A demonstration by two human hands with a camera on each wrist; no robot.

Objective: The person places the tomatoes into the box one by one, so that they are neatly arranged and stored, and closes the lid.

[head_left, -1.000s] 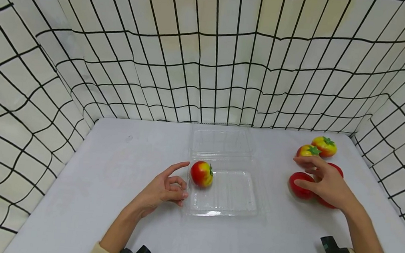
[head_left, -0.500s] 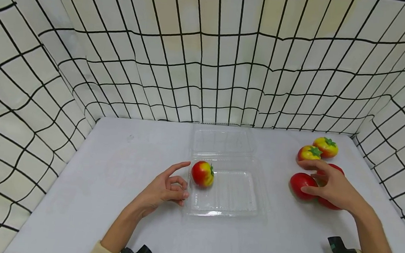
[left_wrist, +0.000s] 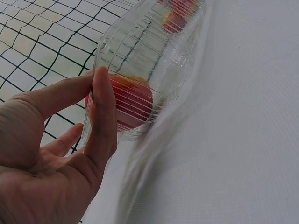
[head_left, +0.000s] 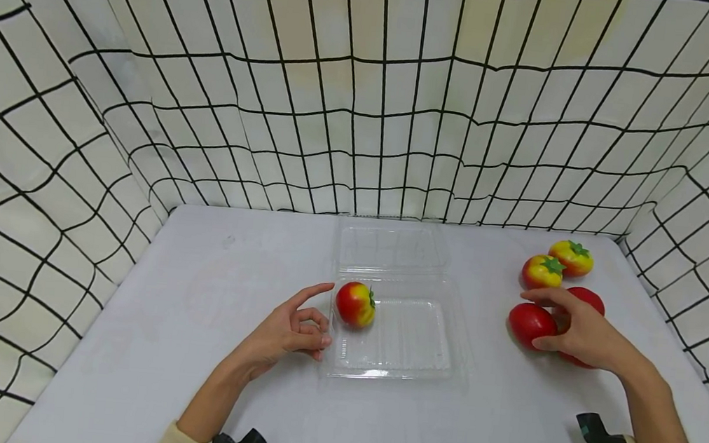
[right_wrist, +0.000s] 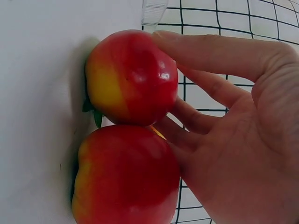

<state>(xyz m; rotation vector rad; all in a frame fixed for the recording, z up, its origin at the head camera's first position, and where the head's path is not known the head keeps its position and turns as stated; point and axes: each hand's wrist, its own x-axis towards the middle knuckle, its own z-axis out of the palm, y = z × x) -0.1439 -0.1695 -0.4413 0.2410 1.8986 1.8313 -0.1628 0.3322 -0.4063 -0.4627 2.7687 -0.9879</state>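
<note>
A clear plastic clamshell container (head_left: 402, 356) lies with its lid (head_left: 393, 249) laid back, and one red-and-yellow toy tomato (head_left: 355, 305) sits at its left. My left hand (head_left: 284, 335) pinches the container's left rim; in the left wrist view the rim (left_wrist: 88, 116) runs between its fingers. Over at the right, my right hand (head_left: 585, 333) curls round a red tomato (head_left: 530, 325), which rests on the table. The right wrist view shows the thumb against this tomato (right_wrist: 133, 77), with the other fingers partly hidden behind it. Another tomato (right_wrist: 131, 177) touches it.
Two yellow-topped tomatoes (head_left: 542, 271) with green leaves stand at the back right. More red ones, such as the tomato behind my hand (head_left: 590, 298), are partly covered. A black net (head_left: 400, 134) encloses the white table (head_left: 218, 259) at the back and sides.
My right hand's fingers have drawn in from a wider spread above the tomatoes to close round the front left one. My left hand and the container have stayed put.
</note>
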